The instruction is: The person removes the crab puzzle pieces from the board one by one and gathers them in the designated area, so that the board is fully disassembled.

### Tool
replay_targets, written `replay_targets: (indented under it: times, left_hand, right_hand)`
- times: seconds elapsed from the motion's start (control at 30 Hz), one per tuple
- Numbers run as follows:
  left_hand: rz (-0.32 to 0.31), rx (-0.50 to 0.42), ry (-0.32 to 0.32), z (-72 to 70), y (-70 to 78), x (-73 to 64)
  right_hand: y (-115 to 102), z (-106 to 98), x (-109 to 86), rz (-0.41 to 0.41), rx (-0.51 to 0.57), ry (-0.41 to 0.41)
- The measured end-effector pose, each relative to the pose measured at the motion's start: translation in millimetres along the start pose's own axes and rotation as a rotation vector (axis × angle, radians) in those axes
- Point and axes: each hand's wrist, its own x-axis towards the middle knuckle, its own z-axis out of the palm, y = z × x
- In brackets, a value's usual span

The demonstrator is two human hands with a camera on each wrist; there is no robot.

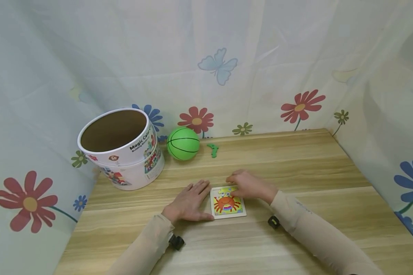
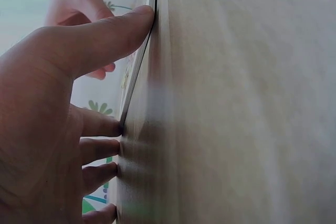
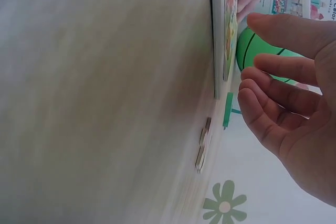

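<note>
A square crab jigsaw puzzle point(image 1: 223, 203) in a pale frame lies flat on the table between both hands. My left hand point(image 1: 192, 202) rests on the table at its left side, fingers spread, thumb tip touching the frame's edge in the left wrist view. Over the puzzle's upper right corner is my right hand point(image 1: 251, 185). Its loosely bent fingers point(image 3: 262, 114) and thumb hold nothing in the right wrist view and stay apart from the puzzle. A small flat wooden piece point(image 3: 203, 145) lies beyond the puzzle, seen edge-on.
A large white bucket point(image 1: 155, 166) with building-block pictures stands at the back left. Beside it sits a green ball point(image 1: 183, 143) with black lines. A small, irregular green piece point(image 1: 213, 150) lies right of the ball. A flower-printed curtain point(image 1: 254, 95) borders the wooden table point(image 1: 296, 160).
</note>
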Motion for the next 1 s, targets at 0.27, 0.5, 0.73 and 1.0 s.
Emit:
replay_targets:
  times: [0.27,0.5,0.73,1.0]
  left_hand:
    - [0.003,0.002,0.003,0.6,-0.8,-1.1]
    - [0.003,0.001,0.007,0.9,-1.0,-0.5]
    - [0.001,-0.009,0.005,0.6,-0.4,-0.8]
    - [0.003,-0.017,0.007,0.2,-0.3,-0.6]
  right_hand:
    - [-5.6,4.9,4.7,-0.031,0.0,-0.021]
    - [-7.3,8.3,7.8,-0.071,-0.005,-0.016]
    - [-11.4,8.8,9.5,-0.085,-0.005,-0.028]
    - [-14.9,8.3,11.7,-0.085,-0.002,-0.056]
